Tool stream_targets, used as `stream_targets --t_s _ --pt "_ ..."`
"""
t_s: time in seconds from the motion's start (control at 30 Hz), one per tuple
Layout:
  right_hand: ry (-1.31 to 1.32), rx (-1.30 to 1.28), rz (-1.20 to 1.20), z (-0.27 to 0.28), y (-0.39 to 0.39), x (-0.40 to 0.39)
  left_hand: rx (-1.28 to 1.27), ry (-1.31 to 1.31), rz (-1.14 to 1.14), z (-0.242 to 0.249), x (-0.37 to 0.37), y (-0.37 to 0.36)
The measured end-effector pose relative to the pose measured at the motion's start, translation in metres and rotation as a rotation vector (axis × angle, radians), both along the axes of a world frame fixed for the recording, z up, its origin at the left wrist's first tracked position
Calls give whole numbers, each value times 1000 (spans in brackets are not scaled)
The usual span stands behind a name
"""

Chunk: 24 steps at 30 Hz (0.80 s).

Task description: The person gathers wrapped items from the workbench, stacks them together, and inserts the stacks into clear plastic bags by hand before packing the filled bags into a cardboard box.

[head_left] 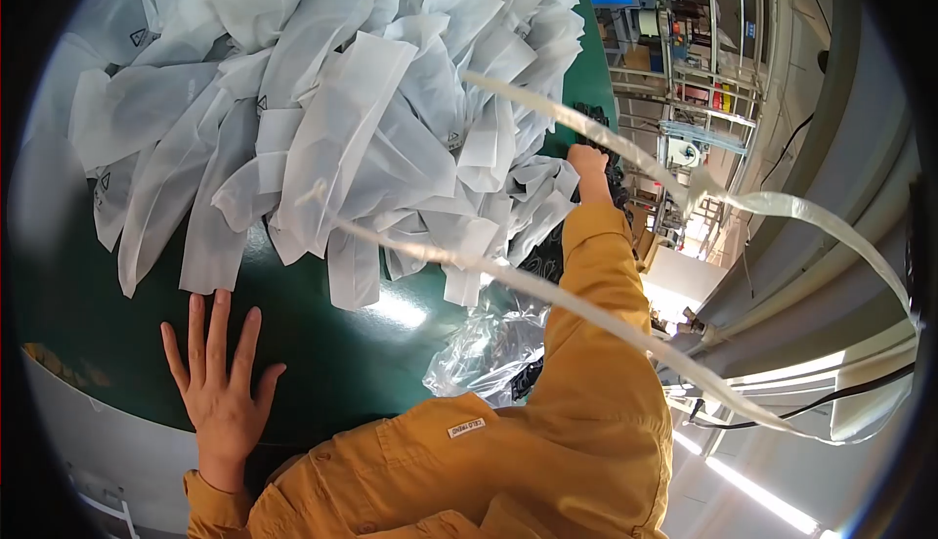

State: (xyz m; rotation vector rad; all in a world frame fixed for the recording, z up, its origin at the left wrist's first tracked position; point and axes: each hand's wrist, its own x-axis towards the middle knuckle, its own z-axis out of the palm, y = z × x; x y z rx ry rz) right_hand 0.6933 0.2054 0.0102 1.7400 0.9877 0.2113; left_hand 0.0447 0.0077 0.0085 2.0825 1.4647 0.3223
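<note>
Just beyond the left hand (223, 392), spread flat and holding nothing, lie translucent plastic bags (347, 138); beside the right hand (589, 161), whose grip I cannot tell, are black items (615, 177). Moving it gently should avoid dragging nearby bags.

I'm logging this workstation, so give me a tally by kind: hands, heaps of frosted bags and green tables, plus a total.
Left hand and right hand: 2
Heap of frosted plastic bags: 1 (single bags overlap too much to count)
Green table: 1
Total: 4
</note>
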Motion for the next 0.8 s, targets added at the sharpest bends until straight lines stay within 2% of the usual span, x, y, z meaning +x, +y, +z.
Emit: stream_targets --t_s 0.03,0.1,0.27,0.3,0.4,0.53,0.6,0.67,0.73,0.8 --pt "-88 122 155 -15 -13 11 1 5 -2 0 0 0" --pt "-108 241 112 -29 -12 13 -2 9 -2 0 -1 -1" --pt "22 148 137 -38 -16 70 9 -35 35 3 1 0" --pt "56 241 141 -15 -21 13 13 -44 35 4 1 0" --pt "209 312 122 8 -33 -6 34 -62 30 5 1 0" --pt "496 769 312 37 -44 -43 64 -81 24 6 1 -1" --pt "763 1024 398 51 -58 -87 76 -100 16 7 0 -2" --pt "985 1025 219 59 -73 -138 88 -121 13 9 -2 0" --pt "1107 839 650 79 -90 -190 100 -140 6 12 -4 -2" --pt "1317 938 466 119 -107 -269 118 -166 0 15 -7 -2"
